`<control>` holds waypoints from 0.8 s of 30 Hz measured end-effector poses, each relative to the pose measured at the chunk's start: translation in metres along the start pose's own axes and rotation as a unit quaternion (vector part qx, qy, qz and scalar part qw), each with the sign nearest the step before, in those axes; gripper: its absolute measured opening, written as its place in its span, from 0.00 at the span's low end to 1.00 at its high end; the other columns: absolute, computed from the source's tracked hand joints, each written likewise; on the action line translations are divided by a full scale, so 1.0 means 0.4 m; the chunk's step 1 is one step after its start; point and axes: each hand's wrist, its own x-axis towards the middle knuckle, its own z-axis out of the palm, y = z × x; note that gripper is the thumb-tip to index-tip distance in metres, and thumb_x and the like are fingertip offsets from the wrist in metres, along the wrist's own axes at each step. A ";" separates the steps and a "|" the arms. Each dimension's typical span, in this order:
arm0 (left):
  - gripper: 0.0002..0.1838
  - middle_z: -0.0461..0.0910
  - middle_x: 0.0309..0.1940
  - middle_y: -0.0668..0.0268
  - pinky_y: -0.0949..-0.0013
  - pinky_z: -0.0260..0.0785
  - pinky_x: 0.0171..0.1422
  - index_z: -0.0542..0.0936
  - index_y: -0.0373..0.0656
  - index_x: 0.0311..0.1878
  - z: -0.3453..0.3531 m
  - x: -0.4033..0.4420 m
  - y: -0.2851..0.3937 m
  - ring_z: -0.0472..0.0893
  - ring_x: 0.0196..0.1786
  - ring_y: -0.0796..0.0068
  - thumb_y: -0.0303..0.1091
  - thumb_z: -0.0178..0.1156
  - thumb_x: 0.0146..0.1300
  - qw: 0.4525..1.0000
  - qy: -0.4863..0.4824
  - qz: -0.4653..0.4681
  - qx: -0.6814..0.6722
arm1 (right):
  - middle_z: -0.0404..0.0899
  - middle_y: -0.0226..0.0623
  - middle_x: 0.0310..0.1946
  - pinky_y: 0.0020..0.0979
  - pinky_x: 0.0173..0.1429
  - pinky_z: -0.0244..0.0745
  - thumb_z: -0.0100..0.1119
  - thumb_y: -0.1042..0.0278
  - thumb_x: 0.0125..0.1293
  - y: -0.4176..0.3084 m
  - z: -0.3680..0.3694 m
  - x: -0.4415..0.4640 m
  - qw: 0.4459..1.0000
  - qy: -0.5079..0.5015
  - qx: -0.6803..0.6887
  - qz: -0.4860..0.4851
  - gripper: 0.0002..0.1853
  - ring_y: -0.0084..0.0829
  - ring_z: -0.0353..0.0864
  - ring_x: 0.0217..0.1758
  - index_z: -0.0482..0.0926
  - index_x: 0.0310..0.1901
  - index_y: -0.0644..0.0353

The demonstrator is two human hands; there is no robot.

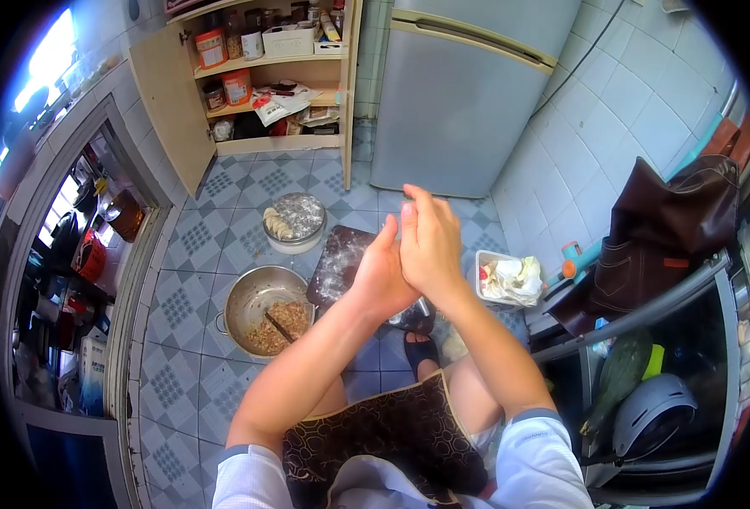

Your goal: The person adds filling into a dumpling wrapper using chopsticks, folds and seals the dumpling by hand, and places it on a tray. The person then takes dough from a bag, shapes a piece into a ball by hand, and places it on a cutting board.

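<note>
My left hand (381, 270) and my right hand (431, 243) are pressed palm to palm above a dark, flour-dusted board (339, 263). Their fingers are held together, and anything between the palms is hidden. Left of the board is a steel pot (243, 299) with chopped filling (266, 338) and a dark stick or handle (278, 326). Behind the pot, several pale dumplings (276, 224) lie along the left edge of a floured round tray (305, 214).
A white container (484, 276) with a crumpled plastic bag is right of the board. An open cupboard (269, 64) and a fridge (455, 102) stand behind. On the right are a brown bag (646, 246) and a rack with a grey helmet (653, 413).
</note>
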 end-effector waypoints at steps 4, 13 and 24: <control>0.33 0.63 0.64 0.57 0.55 0.49 0.71 0.60 0.43 0.66 0.001 -0.004 0.001 0.61 0.66 0.57 0.59 0.29 0.69 1.000 0.001 -0.016 -0.001 | 0.78 0.46 0.37 0.43 0.52 0.63 0.44 0.66 0.66 0.012 0.009 0.002 1.000 0.000 0.020 0.002 0.15 0.44 0.73 0.46 0.73 0.49 0.65; 0.35 0.62 0.65 0.60 0.57 0.49 0.71 0.60 0.43 0.66 0.023 -0.009 -0.010 0.61 0.67 0.59 0.61 0.28 0.68 1.000 0.016 0.013 0.013 | 0.78 0.43 0.36 0.39 0.56 0.62 0.43 0.65 0.68 -0.008 0.006 -0.002 0.997 0.054 -0.043 -0.035 0.14 0.42 0.74 0.45 0.74 0.49 0.62; 0.48 0.60 0.64 0.54 0.57 0.47 0.72 0.53 0.31 0.66 0.038 -0.026 0.010 0.60 0.68 0.61 0.70 0.27 0.62 0.995 -0.044 -0.085 0.004 | 0.79 0.39 0.34 0.30 0.46 0.69 0.38 0.59 0.72 0.000 -0.059 0.003 0.919 0.017 0.368 0.139 0.17 0.28 0.76 0.38 0.71 0.49 0.64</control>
